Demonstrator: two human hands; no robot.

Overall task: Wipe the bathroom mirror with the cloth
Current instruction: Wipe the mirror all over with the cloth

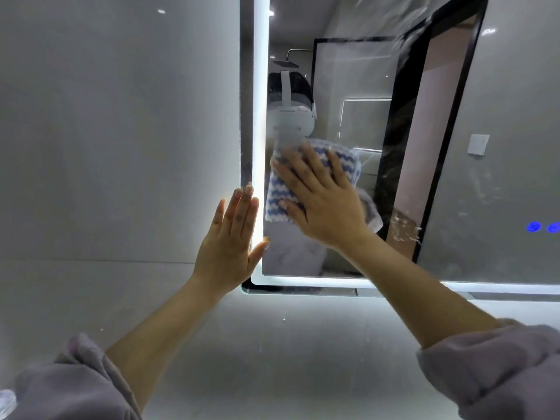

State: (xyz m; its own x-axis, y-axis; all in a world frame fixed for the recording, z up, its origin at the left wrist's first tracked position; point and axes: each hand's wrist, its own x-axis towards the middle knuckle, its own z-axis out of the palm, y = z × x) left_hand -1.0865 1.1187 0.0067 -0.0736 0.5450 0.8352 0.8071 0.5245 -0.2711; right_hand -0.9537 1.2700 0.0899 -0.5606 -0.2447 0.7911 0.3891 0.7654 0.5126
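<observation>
The bathroom mirror (485, 177) hangs on the wall with a lit white strip along its left and bottom edges. A blue-and-white wavy-striped cloth (280, 192) lies flat against the glass near the mirror's lower left corner. My right hand (324, 201) presses on the cloth with fingers spread, covering most of it. My left hand (230, 241) rests flat and empty on the mirror's left lit edge, fingers pointing up, thumb on the glass. Smears and white streaks show on the glass further right.
Grey tiled wall (121, 147) surrounds the mirror at left and below. Two blue lit touch buttons (542, 227) glow at the mirror's right edge. The glass reflects a black-framed shower screen, a shower head and a wall switch.
</observation>
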